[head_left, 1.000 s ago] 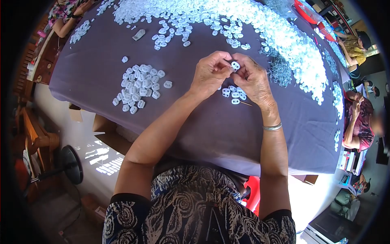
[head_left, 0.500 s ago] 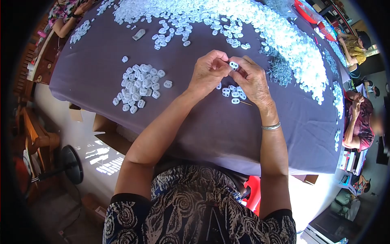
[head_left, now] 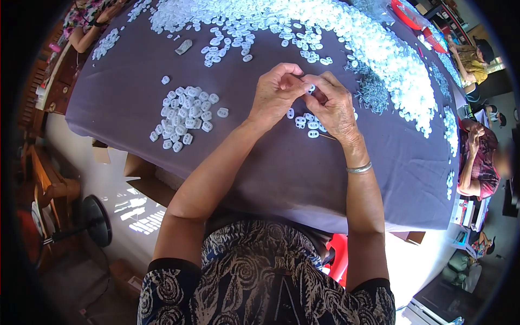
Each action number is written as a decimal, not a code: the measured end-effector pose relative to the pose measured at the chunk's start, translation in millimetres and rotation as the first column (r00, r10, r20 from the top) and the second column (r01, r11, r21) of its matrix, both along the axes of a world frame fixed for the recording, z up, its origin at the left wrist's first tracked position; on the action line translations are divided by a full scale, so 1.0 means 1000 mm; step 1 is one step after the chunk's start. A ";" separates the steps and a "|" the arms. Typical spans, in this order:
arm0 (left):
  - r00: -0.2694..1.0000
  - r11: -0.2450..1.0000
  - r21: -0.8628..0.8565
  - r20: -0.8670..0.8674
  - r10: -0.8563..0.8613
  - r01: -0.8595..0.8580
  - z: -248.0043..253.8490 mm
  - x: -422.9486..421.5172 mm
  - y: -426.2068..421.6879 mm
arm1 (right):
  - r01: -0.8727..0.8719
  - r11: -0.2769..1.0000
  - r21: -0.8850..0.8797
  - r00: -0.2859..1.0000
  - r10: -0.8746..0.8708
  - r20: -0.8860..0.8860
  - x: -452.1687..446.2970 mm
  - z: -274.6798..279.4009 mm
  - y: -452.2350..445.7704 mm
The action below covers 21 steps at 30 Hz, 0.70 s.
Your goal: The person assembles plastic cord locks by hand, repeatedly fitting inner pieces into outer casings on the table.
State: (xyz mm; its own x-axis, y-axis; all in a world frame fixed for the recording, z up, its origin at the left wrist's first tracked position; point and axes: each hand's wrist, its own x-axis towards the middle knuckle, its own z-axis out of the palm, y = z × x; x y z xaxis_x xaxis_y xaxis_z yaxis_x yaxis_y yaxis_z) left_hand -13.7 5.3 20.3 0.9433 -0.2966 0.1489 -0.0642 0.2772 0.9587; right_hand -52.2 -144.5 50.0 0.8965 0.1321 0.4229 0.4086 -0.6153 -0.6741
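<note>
Above the dark tablecloth, my left hand (head_left: 277, 97) and my right hand (head_left: 335, 108) meet at the fingertips. Between them is a small white plastic piece (head_left: 312, 88), pinched by my right fingers and touched by my left fingertips. Fingers cover most of it; whether my left fingers also hold a tiny part is hidden. Below my right hand lies a small group of white pieces (head_left: 313, 125), with a thin stick (head_left: 327, 137) beside it. A larger pile of similar pieces (head_left: 184, 115) lies to the left.
A broad heap of white pieces (head_left: 374, 49) spans the table's far side and right. Dark metal bits (head_left: 372, 93) lie near it, right of my hand. A grey lump (head_left: 184, 47) sits at upper left. Other people are at the left and right edges; a fan (head_left: 96, 221) stands lower left.
Both hands have shifted slightly left. The held white piece has turned and is now more hidden by the fingers, while my right wrist has moved a little left.
</note>
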 end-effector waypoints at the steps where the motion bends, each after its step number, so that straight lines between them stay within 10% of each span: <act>1: 1.000 1.000 0.013 -0.003 -0.002 0.002 -0.002 0.001 0.000 | -0.002 1.000 -0.011 1.000 0.002 -0.005 0.000 0.000 0.000; 21: 0.983 0.987 -0.104 -0.118 -0.138 0.126 0.000 -0.002 0.003 | 0.006 0.916 -0.401 0.998 0.018 0.056 -0.001 -0.003 -0.004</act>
